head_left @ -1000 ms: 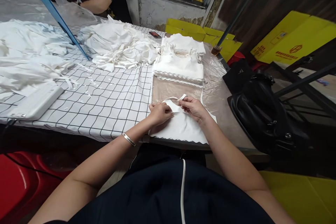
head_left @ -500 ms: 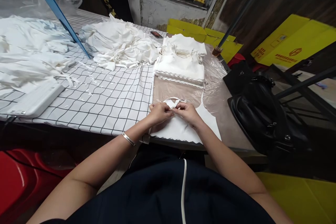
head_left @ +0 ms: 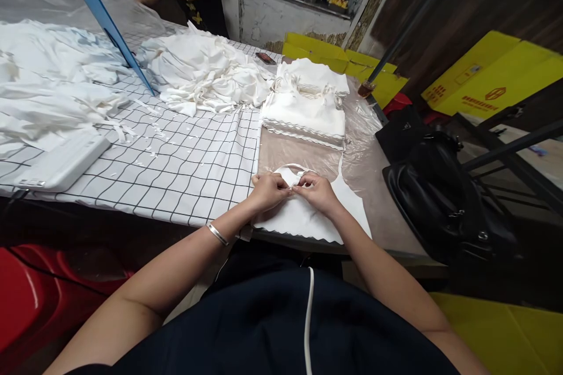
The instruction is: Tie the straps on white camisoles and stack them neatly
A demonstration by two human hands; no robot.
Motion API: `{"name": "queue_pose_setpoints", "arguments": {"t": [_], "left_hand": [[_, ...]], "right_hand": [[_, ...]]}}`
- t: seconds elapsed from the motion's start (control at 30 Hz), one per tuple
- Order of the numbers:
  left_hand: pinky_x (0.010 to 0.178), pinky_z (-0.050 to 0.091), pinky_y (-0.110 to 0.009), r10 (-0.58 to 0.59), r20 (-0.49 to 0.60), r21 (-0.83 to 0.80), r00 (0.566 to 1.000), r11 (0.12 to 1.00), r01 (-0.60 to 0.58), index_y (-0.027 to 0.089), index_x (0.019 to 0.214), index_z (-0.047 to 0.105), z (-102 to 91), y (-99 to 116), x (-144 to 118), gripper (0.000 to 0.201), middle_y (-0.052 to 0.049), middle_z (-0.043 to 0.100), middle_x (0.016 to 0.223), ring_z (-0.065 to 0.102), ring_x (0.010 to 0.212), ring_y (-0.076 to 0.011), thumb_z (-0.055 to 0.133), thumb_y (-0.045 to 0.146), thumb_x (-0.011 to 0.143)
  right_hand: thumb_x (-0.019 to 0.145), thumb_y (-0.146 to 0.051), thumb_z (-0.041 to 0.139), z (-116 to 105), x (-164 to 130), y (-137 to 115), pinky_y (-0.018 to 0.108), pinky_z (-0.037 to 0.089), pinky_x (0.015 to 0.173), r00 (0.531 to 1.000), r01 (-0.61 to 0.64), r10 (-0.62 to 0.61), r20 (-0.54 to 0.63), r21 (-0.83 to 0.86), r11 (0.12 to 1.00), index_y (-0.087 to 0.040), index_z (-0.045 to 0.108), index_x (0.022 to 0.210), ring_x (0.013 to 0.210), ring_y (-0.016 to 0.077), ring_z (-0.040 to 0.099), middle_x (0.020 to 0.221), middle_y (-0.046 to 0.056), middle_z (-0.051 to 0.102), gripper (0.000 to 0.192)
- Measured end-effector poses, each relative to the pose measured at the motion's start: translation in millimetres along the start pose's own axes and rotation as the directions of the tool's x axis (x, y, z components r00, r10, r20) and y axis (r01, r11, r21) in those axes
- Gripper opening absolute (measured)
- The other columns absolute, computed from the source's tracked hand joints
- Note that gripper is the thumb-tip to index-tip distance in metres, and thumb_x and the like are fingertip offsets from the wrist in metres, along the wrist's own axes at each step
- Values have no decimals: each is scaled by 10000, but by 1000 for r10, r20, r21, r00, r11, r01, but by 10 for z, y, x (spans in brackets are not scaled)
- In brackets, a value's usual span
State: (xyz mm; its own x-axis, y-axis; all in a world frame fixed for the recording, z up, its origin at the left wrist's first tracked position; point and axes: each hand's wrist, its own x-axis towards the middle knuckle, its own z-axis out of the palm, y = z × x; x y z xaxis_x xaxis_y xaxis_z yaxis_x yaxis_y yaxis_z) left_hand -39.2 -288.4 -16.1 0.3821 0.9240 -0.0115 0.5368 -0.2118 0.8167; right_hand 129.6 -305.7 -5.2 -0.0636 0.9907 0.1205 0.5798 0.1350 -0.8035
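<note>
Left hand (head_left: 268, 190) and right hand (head_left: 317, 192) meeting at the near tabletop (head_left: 387, 217) edge, fingers of both pinched narrow on a thin white strap (head_left: 294, 167) of a flat white scallop-edged garment (head_left: 308, 217) — neat stack of folded white garments (head_left: 305, 111) beyond, loose white heap (head_left: 206, 73) on the checked cloth (head_left: 185, 164), black handbag (head_left: 444, 199) at right — contents unseen.

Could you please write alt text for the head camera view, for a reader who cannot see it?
A person's left hand and right hand pinch a strap of a white garment lying at the near table edge. Behind it sit a neat stack and a loose heap of white cloth; a black bag lies at right.
</note>
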Motion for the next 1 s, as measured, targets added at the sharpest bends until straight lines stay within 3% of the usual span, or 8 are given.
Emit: {"name": "queue_pose_setpoints", "arguments": {"t": [0.3, 0.4, 0.47, 0.57, 0.7, 0.77, 0.83, 1.0], "left_hand": [[939, 263, -456, 12, -64, 34, 998, 999, -10, 153, 624, 670, 60, 7, -47, 200, -33, 692, 801, 584, 924, -217, 695, 265, 788], [939, 266, -469, 32, -72, 66, 997, 997, -27, 153, 647, 676, 61, 2, -38, 179, -36, 697, 820, 584, 934, -218, 698, 252, 795], [936, 277, -483, 49, -42, 107, 998, 993, -44, 157, 667, 680, 61, -7, -28, 183, -42, 698, 837, 583, 943, -226, 683, 265, 815], [945, 301, -509, 111, -43, 264, 993, 960, -96, 161, 762, 695, 60, -16, -66, 149, -79, 698, 937, 575, 991, -267, 667, 290, 831], [1098, 198, -543, 426, -86, 569, 901, 763, -307, 153, 1190, 633, 82, -61, -312, 343, -154, 595, 1300, 490, 1224, -313, 602, 309, 886], [1145, 159, -516, 561, 75, 615, 825, 625, -481, 178, 1320, 563, 108, -132, -485, 469, -134, 505, 1435, 409, 1335, -312, 534, 432, 927], [1156, 161, -512, 588, 238, 597, 773, 540, -594, 224, 1391, 510, 135, -224, -638, 590, -95, 453, 1494, 355, 1388, -318, 450, 583, 928], [1152, 116, -598, 489, 354, 558, 797, 574, -600, 301, 1481, 389, 151, -348, -802, 706, -59, 392, 1540, 305, 1422, -355, 331, 702, 903]], "right_hand": [[717, -153, 634, 8, -69, -114, 413, 338, 861, 982, 179, -184, 31, -439, 880, -199, 642, 702, 925, 244, 510, 896, 63, 661, 48], [712, -125, 609, -32, -63, -135, 425, 322, 864, 983, 185, -171, 74, -486, 854, -194, 635, 692, 941, 252, 500, 891, 68, 659, 76], [690, -163, 632, -43, -42, -120, 415, 337, 858, 992, 121, -102, 70, -383, 916, -194, 603, 647, 918, 243, 507, 848, 53, 648, 60], [647, -253, 672, -19, -2, -97, 356, 390, 792, 987, -121, 115, 110, 51, 991, -197, 559, 644, 805, 195, 534, 743, 2, 616, 126], [572, -157, 693, -8, 155, -169, 270, 428, 717, 894, -447, 357, 270, 577, 683, -195, 554, 748, 708, 134, 564, 690, -40, 625, 227], [592, -78, 664, -47, 339, -242, 248, 450, 693, 846, -518, 434, 309, 664, 538, -195, 546, 792, 711, 128, 588, 712, -24, 661, 259], [665, -39, 622, -97, 594, -306, 240, 475, 671, 809, -555, 491, 322, 694, 459, -196, 531, 813, 712, 125, 607, 741, -5, 683, 235], [792, 22, 540, -99, 1247, -336, 211, 509, 620, 788, -600, 544, 287, 555, 576, -188, 491, 857, 634, 98, 597, 719, -4, 661, 225]]}}
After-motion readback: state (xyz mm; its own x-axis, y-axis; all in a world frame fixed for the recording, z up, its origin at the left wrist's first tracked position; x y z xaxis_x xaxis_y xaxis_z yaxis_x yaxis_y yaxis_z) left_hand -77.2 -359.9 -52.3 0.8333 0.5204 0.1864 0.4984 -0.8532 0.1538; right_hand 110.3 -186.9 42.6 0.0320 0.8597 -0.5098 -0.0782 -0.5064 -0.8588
